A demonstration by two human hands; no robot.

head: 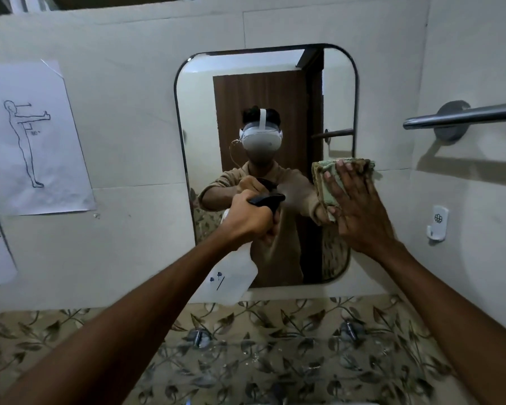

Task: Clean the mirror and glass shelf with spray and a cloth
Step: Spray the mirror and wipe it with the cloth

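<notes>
A left hand [247, 216] grips a white spray bottle [231, 280] with blue markings, unreadable; the right hand [360, 206], fingers spread, presses a green cloth [323, 178] flat on the black-rimmed mirror [275, 92].

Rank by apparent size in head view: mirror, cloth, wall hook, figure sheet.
1. mirror
2. figure sheet
3. cloth, partly hidden by the right hand
4. wall hook

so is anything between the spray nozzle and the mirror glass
Nothing visible. The left hand aims the spray bottle straight at the mirror, and the cloth under the right hand sits off to the right.
</notes>
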